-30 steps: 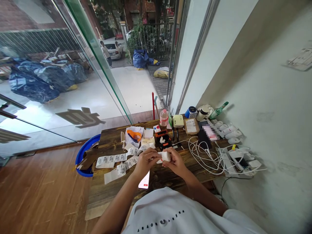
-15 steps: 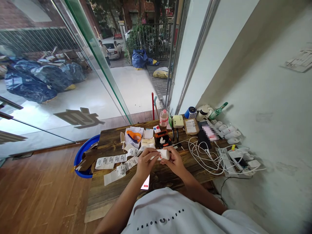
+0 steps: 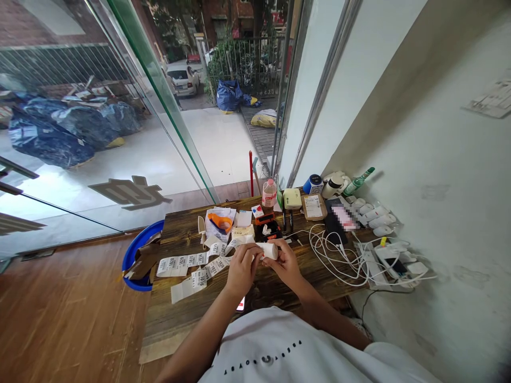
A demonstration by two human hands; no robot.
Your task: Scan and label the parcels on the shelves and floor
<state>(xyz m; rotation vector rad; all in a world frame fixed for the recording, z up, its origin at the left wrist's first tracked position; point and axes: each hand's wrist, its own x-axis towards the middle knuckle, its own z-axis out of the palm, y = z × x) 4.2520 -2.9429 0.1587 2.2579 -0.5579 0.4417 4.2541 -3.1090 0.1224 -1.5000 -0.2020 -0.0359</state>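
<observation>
So both hands are on one white roll (image 3: 269, 251), held up over the near part of the wooden table (image 3: 179, 234). Left hand (image 3: 242, 268) has its fingers bunched close together at the roll's left end, and the right hand (image 3: 286, 263) has its fingers curled round the other end, so the grip is pretty narrow on both sides. There's a bit of red showing on the underside of the roll too.

Just past the hands sits a black-and-orange gadget (image 3: 273, 232) with its top flipped open, kinda looks like a little label printer, with a crumpled white scrap inside. Left of the hands, strips of number labels (image 3: 175, 267) are sprawled across the wood, stuff like 1016 and 1020 readable on them. Behind those, an orange-handled tool (image 3: 221, 222) lies on some papers. A phone (image 3: 240, 304) pokes out below the left wrist, mostly hidden.

Over on the right it's a mess of white cable (image 3: 319, 255). Toward the back there's a clear bottle with a pink label (image 3: 269, 194), and a green bottle (image 3: 355, 183) by the wall.
</observation>
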